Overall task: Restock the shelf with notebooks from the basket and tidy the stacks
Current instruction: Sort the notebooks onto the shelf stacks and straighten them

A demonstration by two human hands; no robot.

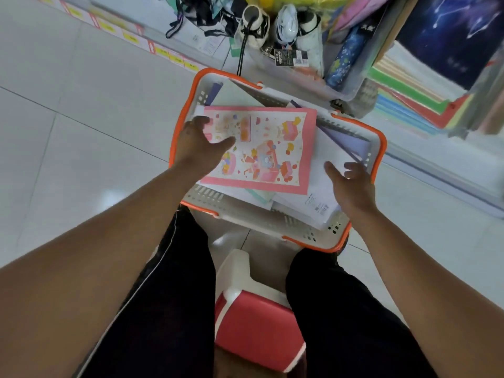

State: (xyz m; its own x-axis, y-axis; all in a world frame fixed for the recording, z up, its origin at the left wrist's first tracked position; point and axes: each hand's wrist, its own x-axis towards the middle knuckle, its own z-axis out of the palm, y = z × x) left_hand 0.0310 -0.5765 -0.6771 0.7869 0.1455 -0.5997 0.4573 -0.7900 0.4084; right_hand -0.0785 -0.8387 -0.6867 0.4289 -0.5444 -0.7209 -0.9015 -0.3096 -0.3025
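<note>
A white basket (240,208) with an orange rim stands on the floor in front of my knees. A pink notebook (272,148) with cartoon pictures lies on top of several white and purple notebooks (343,148) inside it. My left hand (199,145) hovers over the pink notebook's left edge, fingers spread and relaxed, holding nothing. My right hand (351,184) is over the basket's right side, above a white notebook (316,197), fingers loosely bent and empty.
A clear bin (313,72) of umbrellas and pouches stands beyond the basket. Stacks of coloured paper (409,88) fill a low shelf at the right. A shelf edge with yellow price tags (131,39) runs at the upper left. I sit on a red and white stool (256,328).
</note>
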